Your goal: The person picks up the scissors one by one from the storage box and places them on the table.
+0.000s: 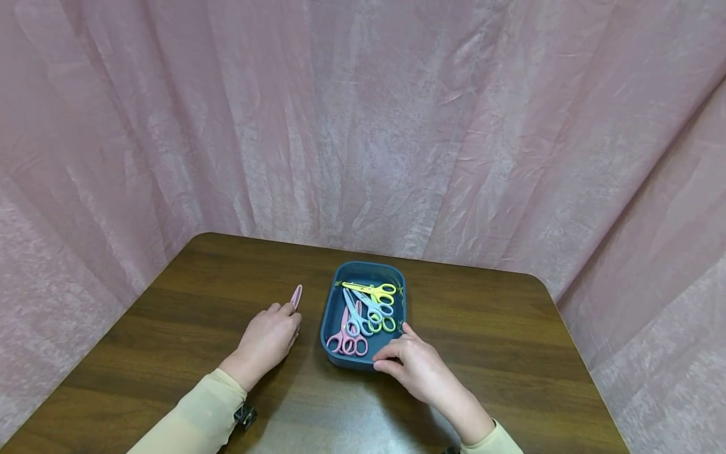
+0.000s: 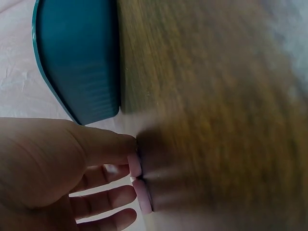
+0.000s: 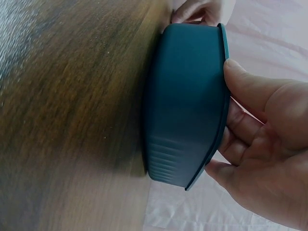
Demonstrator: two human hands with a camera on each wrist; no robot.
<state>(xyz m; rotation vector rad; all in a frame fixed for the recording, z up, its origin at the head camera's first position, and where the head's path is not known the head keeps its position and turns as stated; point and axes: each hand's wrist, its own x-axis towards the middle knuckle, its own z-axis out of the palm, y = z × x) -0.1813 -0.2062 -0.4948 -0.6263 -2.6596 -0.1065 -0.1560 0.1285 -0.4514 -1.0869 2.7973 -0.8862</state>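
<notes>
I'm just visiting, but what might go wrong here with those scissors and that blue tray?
The pink scissors could slip, since the left fingers hold them by the handle end while the blade end sticks out.
The right fingers hold the blue tray only near one corner, so a tug might slide or tilt it.
The scissors inside the tray overlap, so one more pair might snag on them.

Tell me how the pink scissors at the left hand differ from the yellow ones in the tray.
The pink scissors are held by the left hand; the yellow scissors lie untouched in the tray. In the head view, the pink scissors point mostly up, the yellow scissors leftward.
</notes>
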